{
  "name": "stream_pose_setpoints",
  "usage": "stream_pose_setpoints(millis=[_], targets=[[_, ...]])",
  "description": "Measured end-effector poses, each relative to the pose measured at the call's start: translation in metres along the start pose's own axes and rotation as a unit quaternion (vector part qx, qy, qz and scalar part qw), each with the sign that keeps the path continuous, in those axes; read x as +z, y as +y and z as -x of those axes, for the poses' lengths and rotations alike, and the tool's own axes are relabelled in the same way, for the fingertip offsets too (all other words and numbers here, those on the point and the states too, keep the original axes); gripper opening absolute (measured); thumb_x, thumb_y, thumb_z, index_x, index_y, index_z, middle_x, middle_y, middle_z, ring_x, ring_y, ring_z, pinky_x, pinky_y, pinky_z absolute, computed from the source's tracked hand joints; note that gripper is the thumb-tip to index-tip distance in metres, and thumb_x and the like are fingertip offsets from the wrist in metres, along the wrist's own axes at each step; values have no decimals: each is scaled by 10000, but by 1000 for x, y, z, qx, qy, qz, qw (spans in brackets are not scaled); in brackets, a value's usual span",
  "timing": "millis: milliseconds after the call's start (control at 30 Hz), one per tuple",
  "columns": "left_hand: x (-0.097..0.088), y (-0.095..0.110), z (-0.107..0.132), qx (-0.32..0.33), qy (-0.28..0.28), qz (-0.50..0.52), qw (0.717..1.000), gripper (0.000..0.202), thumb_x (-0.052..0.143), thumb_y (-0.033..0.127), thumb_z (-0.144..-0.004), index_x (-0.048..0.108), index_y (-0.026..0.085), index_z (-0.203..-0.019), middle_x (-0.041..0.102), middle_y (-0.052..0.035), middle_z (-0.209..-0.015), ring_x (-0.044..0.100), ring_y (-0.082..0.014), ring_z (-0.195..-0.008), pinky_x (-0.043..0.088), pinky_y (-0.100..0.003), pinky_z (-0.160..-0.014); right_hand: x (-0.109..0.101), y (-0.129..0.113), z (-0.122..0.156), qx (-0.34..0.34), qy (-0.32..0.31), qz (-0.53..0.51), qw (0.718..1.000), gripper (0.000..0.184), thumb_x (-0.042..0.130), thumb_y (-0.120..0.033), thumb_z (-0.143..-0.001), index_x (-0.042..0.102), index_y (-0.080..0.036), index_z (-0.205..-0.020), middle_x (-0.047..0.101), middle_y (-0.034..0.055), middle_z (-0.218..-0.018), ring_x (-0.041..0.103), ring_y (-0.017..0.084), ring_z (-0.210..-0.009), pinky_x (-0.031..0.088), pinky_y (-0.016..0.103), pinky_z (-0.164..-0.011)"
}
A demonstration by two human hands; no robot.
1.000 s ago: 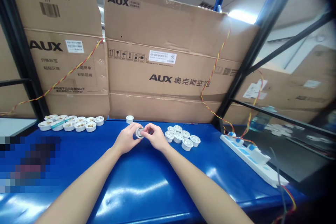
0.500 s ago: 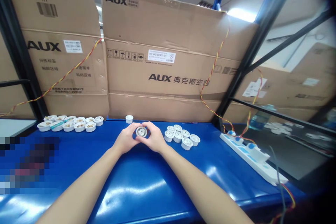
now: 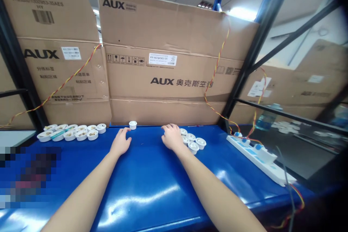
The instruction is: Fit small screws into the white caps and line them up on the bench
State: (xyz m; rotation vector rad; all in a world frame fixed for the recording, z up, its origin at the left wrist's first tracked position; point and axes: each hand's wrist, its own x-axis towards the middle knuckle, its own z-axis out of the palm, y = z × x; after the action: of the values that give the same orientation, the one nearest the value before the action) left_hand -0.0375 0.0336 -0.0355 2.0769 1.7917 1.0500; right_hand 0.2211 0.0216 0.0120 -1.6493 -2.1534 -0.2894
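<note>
1. Head view: left hand (image 3: 121, 143) near the lone cup (image 3: 132, 125) at the tabletop's (image 3: 136, 174) far edge, thumb and fingers apart!
2. Right hand (image 3: 172, 137) beside the clustered cups (image 3: 193, 148), fingers curled; can't tell whether it's gripping one.
3. More cups (image 3: 70, 135) crowd the far-left corner.

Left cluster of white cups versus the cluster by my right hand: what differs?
Most left-cluster cups show brownish contents; right-cluster cups show pale, whitish-grey tops.
A teal strip lies across the left-cluster cups; none shows on the visible right-cluster cups.
The right hand blocks part of the right cluster from view, while no hand covers the left cluster.
Both groups are small, round white cups standing on the blue tabletop.
</note>
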Motion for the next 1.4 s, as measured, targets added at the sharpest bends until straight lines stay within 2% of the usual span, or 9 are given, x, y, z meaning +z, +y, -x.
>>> stream_pose_setpoints(millis=[167,267,467,633,767,967,1167,1267,1400], targets=[[3,0,-1,17,-11,-25,999,402,512,183,-796,506,240,-1194,530,-76,-1249,531,-247,-1151,423,-383,-976,11,-38,7,-209,-48,-119,970,355,516,-247,-864,595,-229,-1210,583,61,-1259,517,208,-1116,382,343,-975],[3,1,-1,23,-14,-32,999,472,495,220,-828,446,258,-1296,467,-72,-1366,475,-251,-1232,402,-389,-999,23,-50,8,-232,-84,-129,960,332,475,-222,-889,634,-236,-1180,615,51,-1231,542,205,-1112,387,345,-981],[3,11,-5,50,-8,-137,989,576,517,362,-843,369,239,-1386,381,-139,-1456,392,-349,-1293,369,-519,-982,27,-45,11,-220,-94,-157,958,347,440,-170,-887,675,-261,-1126,656,18,-1181,572,214,-1075,426,335,-922],[10,7,-23,53,-12,-145,988,594,544,365,-822,380,224,-1376,326,-157,-1488,329,-343,-1342,361,-504,-1000,28,-43,9,-160,-76,-172,969,195,562,-197,-839,734,-249,-916,703,32,-999,597,204,-926,425,321,-871],[12,-1,-31,60,-2,-99,993,537,569,356,-799,434,217,-1300,384,-148,-1447,393,-320,-1309,392,-453,-989,30,-41,5,-108,-84,-173,975,118,609,-227,-811,726,-239,-813,687,37,-899,583,202,-866,425,298,-799],[-1,8,-14,144,-31,19,989,199,556,316,-800,522,222,-972,646,-37,-1009,624,-204,-902,484,-338,-814,28,-33,5,-117,-106,-139,978,152,535,-210,-852,685,-205,-836,647,56,-889,578,188,-836,411,280,-746],[-12,22,6,164,-83,122,975,465,636,319,-754,462,226,-1175,637,-67,-1137,605,-218,-1044,482,-363,-900,30,-24,6,-116,-109,-147,976,160,492,-178,-853,651,-173,-836,634,75,-906,578,181,-827,411,286,-771],[-17,29,12,198,-37,97,975,461,612,340,-785,497,216,-1214,579,-94,-1252,544,-248,-1157,441,-408,-980,29,-22,3,-64,-100,-262,958,172,467,-205,-871,635,-171,-848,641,60,-892,579,171,-836,418,280,-780],[-19,44,14,278,1,7,960,299,577,289,-826,606,254,-1122,624,-62,-1183,561,-234,-1111,440,-397,-965,25,-24,1,-31,-119,-460,879,199,459,-306,-882,604,-181,-831,608,6,-783,541,130,-699,422,238,-650]])
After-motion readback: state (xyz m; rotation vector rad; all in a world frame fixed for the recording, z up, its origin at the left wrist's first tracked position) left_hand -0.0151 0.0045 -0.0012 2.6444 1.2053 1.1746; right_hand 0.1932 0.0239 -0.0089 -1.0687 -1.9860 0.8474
